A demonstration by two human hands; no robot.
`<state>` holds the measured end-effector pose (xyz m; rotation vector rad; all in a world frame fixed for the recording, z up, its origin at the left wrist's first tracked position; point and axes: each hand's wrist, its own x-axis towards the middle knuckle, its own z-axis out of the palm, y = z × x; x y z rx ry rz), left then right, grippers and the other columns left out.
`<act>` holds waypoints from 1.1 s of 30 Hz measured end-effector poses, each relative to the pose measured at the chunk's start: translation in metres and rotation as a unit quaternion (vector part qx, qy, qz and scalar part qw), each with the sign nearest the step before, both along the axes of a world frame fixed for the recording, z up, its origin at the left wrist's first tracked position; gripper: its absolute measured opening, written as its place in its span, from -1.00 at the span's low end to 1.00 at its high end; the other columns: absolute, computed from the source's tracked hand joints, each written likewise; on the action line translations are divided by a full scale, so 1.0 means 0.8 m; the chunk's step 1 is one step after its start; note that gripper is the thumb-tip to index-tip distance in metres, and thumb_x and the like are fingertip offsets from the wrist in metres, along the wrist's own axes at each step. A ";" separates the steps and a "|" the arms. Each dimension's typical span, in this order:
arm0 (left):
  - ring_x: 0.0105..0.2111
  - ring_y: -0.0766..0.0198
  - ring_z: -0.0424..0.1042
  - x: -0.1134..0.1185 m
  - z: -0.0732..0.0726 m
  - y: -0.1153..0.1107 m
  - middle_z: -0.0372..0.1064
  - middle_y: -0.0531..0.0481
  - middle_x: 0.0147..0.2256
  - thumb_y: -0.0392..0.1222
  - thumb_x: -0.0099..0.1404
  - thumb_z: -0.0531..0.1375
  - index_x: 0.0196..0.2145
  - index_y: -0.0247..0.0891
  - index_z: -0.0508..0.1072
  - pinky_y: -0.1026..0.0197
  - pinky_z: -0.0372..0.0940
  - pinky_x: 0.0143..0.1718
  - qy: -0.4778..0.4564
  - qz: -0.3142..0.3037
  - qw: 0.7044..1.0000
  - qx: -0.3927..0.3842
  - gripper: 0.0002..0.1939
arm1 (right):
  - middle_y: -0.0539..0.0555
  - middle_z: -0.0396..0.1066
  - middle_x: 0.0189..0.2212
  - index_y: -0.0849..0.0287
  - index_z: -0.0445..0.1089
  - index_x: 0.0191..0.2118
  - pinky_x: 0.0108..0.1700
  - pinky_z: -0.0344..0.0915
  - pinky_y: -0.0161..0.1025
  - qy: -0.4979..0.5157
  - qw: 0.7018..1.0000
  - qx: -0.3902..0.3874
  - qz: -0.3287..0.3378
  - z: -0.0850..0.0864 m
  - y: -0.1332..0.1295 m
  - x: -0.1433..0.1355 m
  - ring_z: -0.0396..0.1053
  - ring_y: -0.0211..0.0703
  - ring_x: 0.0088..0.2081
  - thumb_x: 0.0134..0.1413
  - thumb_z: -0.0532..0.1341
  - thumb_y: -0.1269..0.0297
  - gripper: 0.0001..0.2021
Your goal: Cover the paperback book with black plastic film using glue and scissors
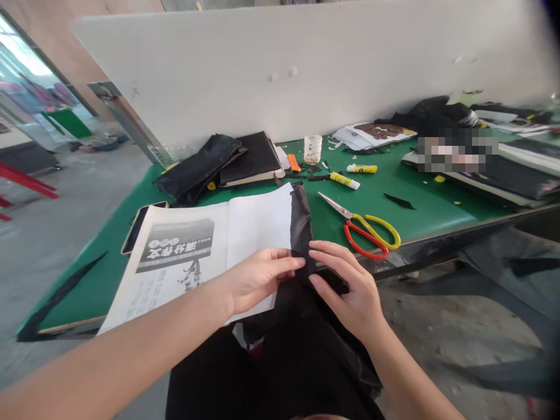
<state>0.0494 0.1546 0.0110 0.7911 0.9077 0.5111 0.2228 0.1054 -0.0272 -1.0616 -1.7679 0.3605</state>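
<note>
An open book (184, 251) with printed and plain white pages lies across the table's front edge, partly over my lap. Black cloth-like covering (301, 219) is folded over the right edge of its white page (258, 224). My left hand (269, 273) pinches this folded edge, thumb on top and the other fingers curled. Beside it, my right hand (345, 286) has its fingers stretched and apart, their tips at the covering's outer edge. Scissors (350, 219) with one red and one yellow handle lie just beyond my right hand.
On the green table (262, 153) are two glue sticks (345, 180), a small tub (312, 150), black scraps (399, 201) and dark-covered books (251, 157). A phone-like device (142, 227) sits partly under the page. A white partition (262, 70) stands behind.
</note>
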 end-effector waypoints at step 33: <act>-0.26 0.25 0.36 -0.001 -0.025 -0.002 0.39 -0.07 -0.30 -0.33 0.13 0.26 -0.25 -0.32 0.40 0.15 0.19 -0.13 -0.050 -0.017 0.998 -0.016 -0.80 | -0.01 0.44 -0.14 0.12 0.41 -0.17 0.19 0.12 -0.02 -0.065 0.996 0.058 -0.011 -0.010 0.002 -0.002 0.35 -0.20 -0.03 0.05 0.21 0.49 -0.78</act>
